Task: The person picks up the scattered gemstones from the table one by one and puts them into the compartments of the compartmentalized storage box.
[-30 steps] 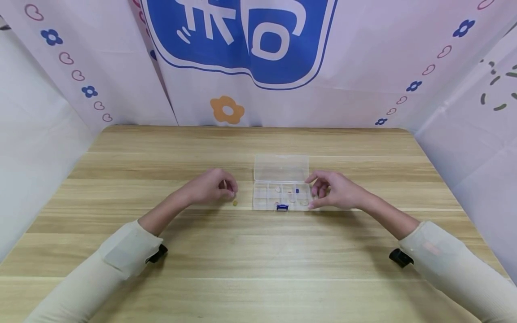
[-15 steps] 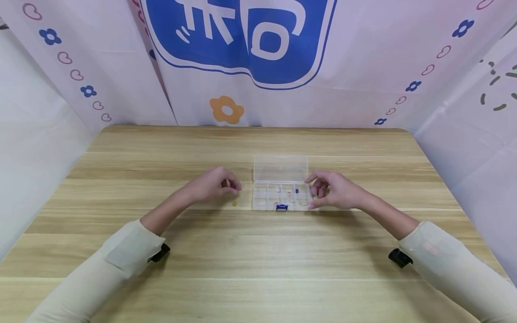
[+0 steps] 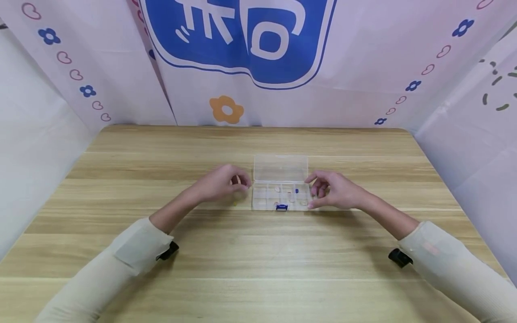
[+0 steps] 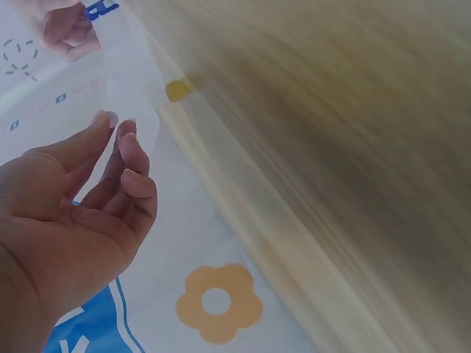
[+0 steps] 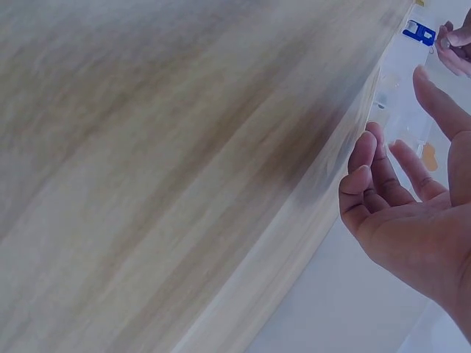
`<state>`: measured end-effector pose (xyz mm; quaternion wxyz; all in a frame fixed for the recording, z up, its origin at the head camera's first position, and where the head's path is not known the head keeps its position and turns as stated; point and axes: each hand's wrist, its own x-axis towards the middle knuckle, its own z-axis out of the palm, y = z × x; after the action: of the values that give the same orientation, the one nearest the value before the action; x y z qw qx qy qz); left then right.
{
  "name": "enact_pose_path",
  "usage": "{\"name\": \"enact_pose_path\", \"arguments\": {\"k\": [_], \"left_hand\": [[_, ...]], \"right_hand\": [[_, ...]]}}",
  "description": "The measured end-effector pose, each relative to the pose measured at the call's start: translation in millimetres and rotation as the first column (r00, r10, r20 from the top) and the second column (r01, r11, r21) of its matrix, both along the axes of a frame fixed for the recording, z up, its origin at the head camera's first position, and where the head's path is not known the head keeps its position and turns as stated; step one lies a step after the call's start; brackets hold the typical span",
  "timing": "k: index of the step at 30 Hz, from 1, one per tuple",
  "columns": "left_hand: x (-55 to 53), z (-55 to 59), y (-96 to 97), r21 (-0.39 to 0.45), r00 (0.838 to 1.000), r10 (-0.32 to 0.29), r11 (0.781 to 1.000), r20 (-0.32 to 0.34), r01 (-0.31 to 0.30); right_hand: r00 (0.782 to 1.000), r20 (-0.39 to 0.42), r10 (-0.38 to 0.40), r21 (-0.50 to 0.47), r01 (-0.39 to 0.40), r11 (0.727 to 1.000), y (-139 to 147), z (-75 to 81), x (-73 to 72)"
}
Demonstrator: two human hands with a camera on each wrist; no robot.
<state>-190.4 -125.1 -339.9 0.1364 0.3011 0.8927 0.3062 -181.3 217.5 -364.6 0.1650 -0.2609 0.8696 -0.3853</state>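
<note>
A clear plastic compartment box [image 3: 260, 202] lies on the table with its lid [image 3: 281, 168] folded back. Several small pieces sit in its cells, among them a blue piece [image 3: 296, 191] and a whitish one [image 3: 277, 189]. My left hand [image 3: 226, 183], at the box's left side, pinches a small translucent, roundish piece [image 4: 112, 118] between thumb and index finger. On the table below that hand lies a yellow bead [image 4: 176, 90]. My right hand [image 3: 339, 190] holds the box's right end, thumb at the front corner and index finger at the back one; its other fingers are curled.
The wooden table [image 3: 258, 260] reaches back to a white printed cloth [image 3: 347, 103]. A blue latch [image 3: 282, 207] sits on the box's front edge. Dark wrist cameras show under both sleeves.
My left hand has moved right and slightly away from me, up to the box's left edge, carrying the small piece off from the yellow bead. My right hand has stayed still.
</note>
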Motion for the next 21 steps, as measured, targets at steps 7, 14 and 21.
{"name": "enact_pose_path", "arguments": {"k": [7, 14, 21], "left_hand": [[-1.0, 4.2, 8.7, 0.021, 1.000, 0.019, 1.000, 0.016, -0.020], [-3.1, 6.3, 15.6, 0.052, 1.000, -0.006, 0.999, -0.002, 0.006], [-4.4, 5.0, 21.1, 0.077, 1.000, -0.012, 0.997, -0.014, 0.013]], "right_hand": [[1.000, -0.013, 0.003, 0.009, -0.003, 1.000, 0.4, -0.3, -0.7], [1.000, -0.010, 0.005, 0.014, -0.005, 1.000, 0.0, 1.0, -0.2], [1.000, -0.017, 0.012, 0.011, -0.011, 1.000, 0.9, -0.3, -1.1]]}}
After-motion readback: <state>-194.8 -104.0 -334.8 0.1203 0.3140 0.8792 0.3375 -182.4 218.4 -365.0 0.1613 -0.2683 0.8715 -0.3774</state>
